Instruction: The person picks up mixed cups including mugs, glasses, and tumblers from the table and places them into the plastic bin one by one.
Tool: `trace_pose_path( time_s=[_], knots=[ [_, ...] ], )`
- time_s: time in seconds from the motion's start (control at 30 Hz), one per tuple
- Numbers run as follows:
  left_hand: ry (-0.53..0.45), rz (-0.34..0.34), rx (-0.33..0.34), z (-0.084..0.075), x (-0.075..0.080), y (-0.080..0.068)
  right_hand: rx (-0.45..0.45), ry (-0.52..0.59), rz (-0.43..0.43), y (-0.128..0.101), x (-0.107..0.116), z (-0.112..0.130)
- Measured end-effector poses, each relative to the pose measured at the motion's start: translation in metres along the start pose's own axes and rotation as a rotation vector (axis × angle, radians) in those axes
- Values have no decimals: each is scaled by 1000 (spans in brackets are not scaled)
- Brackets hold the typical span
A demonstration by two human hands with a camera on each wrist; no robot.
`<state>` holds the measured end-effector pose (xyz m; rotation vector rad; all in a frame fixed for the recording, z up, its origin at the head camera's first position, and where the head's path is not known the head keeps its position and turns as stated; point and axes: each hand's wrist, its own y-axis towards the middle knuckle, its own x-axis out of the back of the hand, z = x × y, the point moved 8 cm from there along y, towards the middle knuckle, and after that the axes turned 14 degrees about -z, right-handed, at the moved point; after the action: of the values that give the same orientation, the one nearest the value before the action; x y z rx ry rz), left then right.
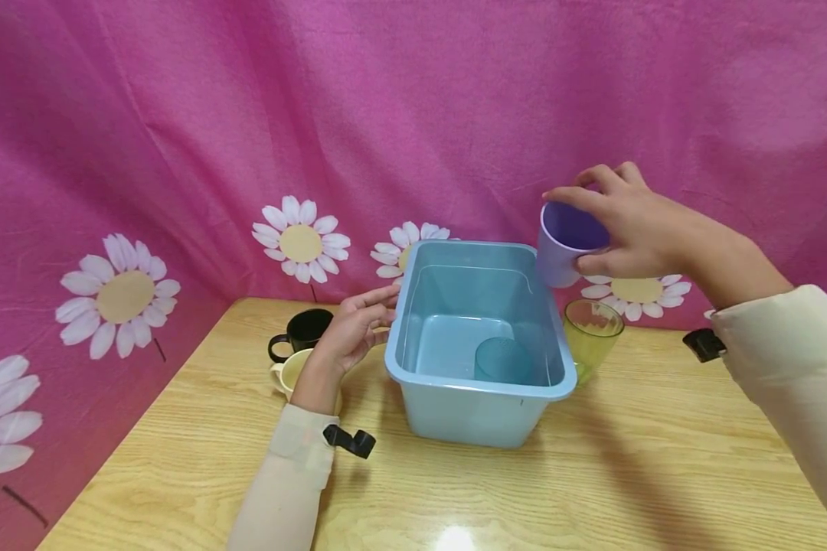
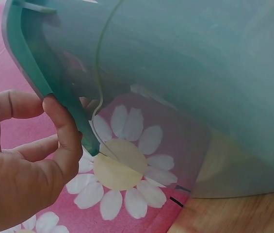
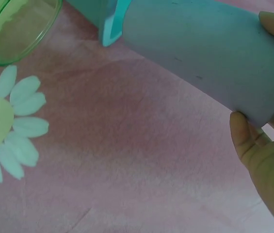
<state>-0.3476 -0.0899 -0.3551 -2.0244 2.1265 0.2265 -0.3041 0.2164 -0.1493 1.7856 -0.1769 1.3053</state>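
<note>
My right hand (image 1: 634, 222) holds a purple cup (image 1: 558, 260) by its upper rim, thumb on the near side and fingers across the far side. The cup is upright, slightly tilted, at the right back rim of a blue-grey plastic tub (image 1: 478, 417). In the right wrist view the purple cup (image 3: 200, 58) overlaps the tub's rim. My left hand (image 1: 354, 325) is at the tub's left rim; in the left wrist view its fingers (image 2: 61, 126) pinch the rim's edge. A teal round cup-like thing (image 1: 503, 361) lies inside the tub.
A yellow-green clear glass (image 1: 593, 337) stands just right of the tub. Left of it are a black mug (image 1: 306, 327) and a cream mug (image 1: 292, 371), partly hidden by my left wrist. A pink flowered cloth (image 1: 413, 115) hangs behind the wooden table (image 1: 179, 444).
</note>
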Motion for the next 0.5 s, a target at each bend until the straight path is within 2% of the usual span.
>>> trace_pose_path(
  time_s=[0.3,0.5],
  knots=[
    [3,-4,1,1,-2,1,-22,42,-13,4,-18,10],
    [10,-14,-2,0,0,0,-23,69,-2,9,-41,15]
  ],
)
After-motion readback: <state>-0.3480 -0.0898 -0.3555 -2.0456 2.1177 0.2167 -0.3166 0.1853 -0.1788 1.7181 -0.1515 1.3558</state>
